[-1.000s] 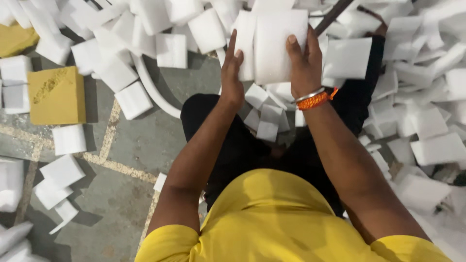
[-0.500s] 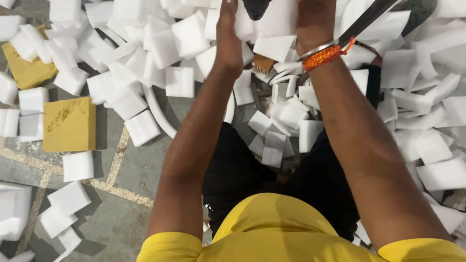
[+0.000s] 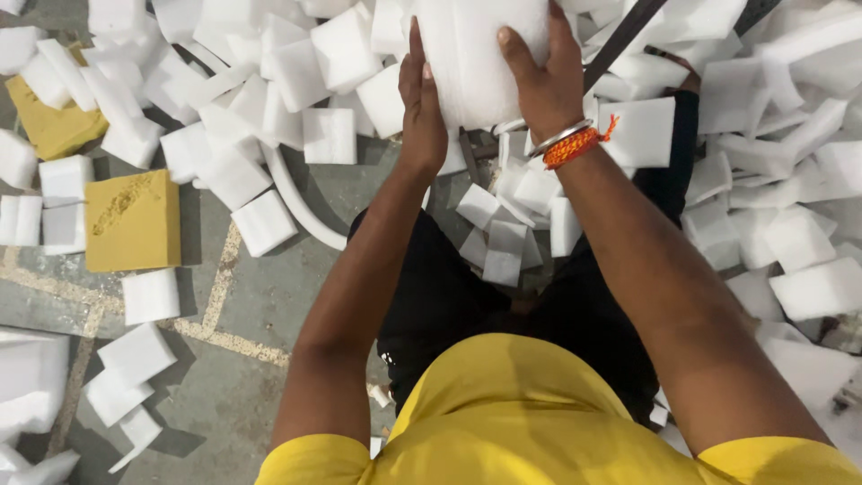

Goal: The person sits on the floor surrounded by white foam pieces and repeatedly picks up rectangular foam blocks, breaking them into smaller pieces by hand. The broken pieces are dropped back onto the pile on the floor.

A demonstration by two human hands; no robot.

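I hold a white foam block [image 3: 476,54] between both hands at 12 o'clock, raised above my lap. Its long axis runs 12 to 6 o'clock; the top is cut off by the frame edge. My left hand [image 3: 422,112] presses flat against the block's 9 o'clock face, fingers extended upward. My right hand [image 3: 543,76] clamps the 3 o'clock face, thumb across the front. Both hands grip the block; neither is nearer, as they oppose each other. Both forearms extend straight ahead, elbows bent. A bangle [image 3: 564,136] and orange thread [image 3: 575,148] sit on my right wrist. Small foam pieces [image 3: 503,242] lie in my lap at 6 o'clock of the block. A yellow block [image 3: 133,220] lies on the floor [image 3: 260,296] at 9 o'clock, well apart.
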